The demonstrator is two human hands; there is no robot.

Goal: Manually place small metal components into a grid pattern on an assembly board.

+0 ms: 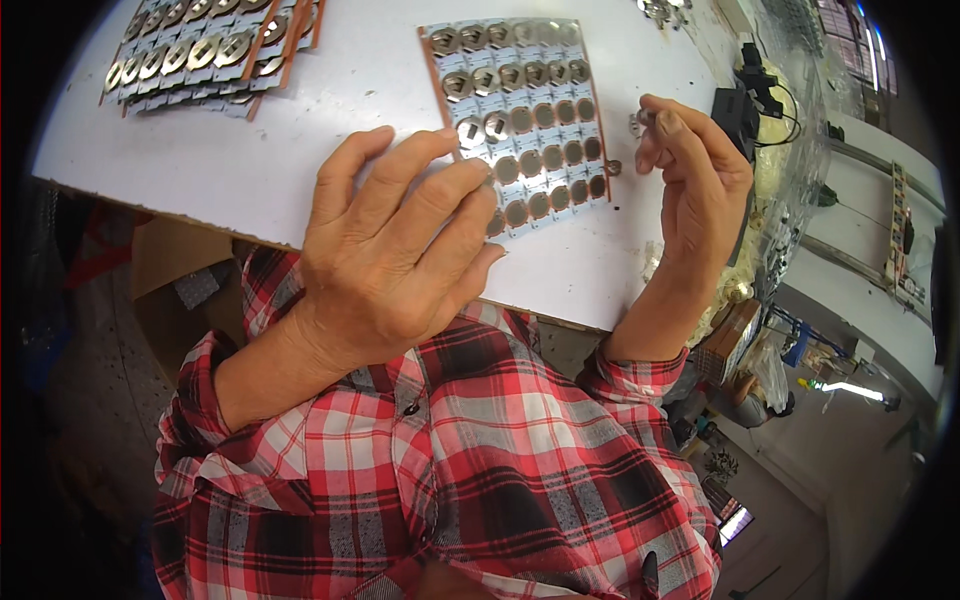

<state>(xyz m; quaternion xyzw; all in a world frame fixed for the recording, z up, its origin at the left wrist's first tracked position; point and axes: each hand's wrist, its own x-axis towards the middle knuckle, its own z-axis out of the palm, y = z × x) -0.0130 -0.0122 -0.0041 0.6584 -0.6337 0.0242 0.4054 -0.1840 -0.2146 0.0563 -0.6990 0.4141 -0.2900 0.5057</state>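
A panel of pale circuit boards [548, 185] with copper-coloured side strips lies on the white table. Shiny round metal clips [485, 80] sit on its upper rows and at the left of the third; the lower spots show dark discs. My left hand [390, 245] lies over the panel's left edge, fingers spread and the fingertips touching it. They hide part of the lower left spots. Right of the panel, my right hand [700, 175] is raised with thumb and fingers pinched. A small metal piece [637, 124] shows at those fingertips, partly hidden.
Several stacked panels [195, 55] with metal clips lie at the far left. Loose metal clips [665, 12] are heaped at the back right, and one clip [613, 168] lies by the panel's right edge. Black adapters with cables [760, 85] and plastic bags stand along the right. A cardboard box [180, 290] is below left.
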